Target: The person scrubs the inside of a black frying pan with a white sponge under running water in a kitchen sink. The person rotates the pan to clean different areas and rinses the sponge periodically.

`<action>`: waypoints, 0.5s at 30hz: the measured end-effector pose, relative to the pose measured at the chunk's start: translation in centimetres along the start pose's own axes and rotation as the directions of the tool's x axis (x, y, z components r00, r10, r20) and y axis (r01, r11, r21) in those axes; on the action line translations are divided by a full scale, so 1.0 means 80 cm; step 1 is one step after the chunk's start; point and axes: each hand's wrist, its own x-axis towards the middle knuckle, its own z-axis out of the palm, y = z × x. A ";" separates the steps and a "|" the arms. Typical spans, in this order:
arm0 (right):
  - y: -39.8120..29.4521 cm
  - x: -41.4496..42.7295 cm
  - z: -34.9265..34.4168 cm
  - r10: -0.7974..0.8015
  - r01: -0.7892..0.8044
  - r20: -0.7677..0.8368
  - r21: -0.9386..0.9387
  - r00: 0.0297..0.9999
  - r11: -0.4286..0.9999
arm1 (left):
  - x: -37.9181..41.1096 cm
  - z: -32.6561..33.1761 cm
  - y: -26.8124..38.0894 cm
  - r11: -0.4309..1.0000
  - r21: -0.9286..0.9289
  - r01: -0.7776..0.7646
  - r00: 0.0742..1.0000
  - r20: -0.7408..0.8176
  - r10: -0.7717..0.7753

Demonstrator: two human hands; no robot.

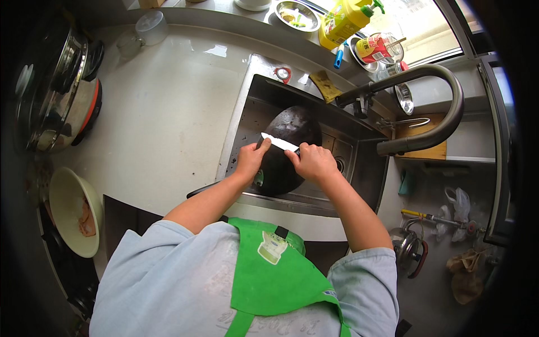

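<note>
Both of my hands are over a black wok (290,122) that lies in the steel sink (362,168). Its dark handle (202,189) sticks out over the sink's left front corner, partly behind my left forearm. A knife (280,142) with a bright blade lies across the wok's dark surface. My right hand (316,162) is closed around the knife's dark handle at the right. My left hand (251,158) pinches the blade's left end, thumb on top; its curled fingers are partly hidden. A small green patch (259,177) shows on the wok's lower left.
A grey gooseneck faucet (454,97) arches over the sink's right side. Behind the sink lie a yellow-brown cloth (325,85) and a yellow pump bottle (343,23). At left stand a pale bowl (76,185) with meat and a steel pot (67,97).
</note>
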 end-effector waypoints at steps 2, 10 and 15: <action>0.001 0.002 -0.007 0.022 -0.022 0.011 0.004 1.000 1.000 | -0.004 0.001 0.016 0.994 -0.019 0.104 0.995 0.008 -0.104; -0.006 -0.007 0.006 -0.023 0.022 0.032 0.025 0.999 0.999 | 0.000 -0.013 -0.013 1.000 0.015 0.005 0.997 0.081 -0.006; -0.004 -0.003 0.007 -0.069 0.069 0.001 0.011 0.998 0.998 | 0.003 -0.012 -0.015 1.000 0.007 -0.003 0.998 0.059 0.003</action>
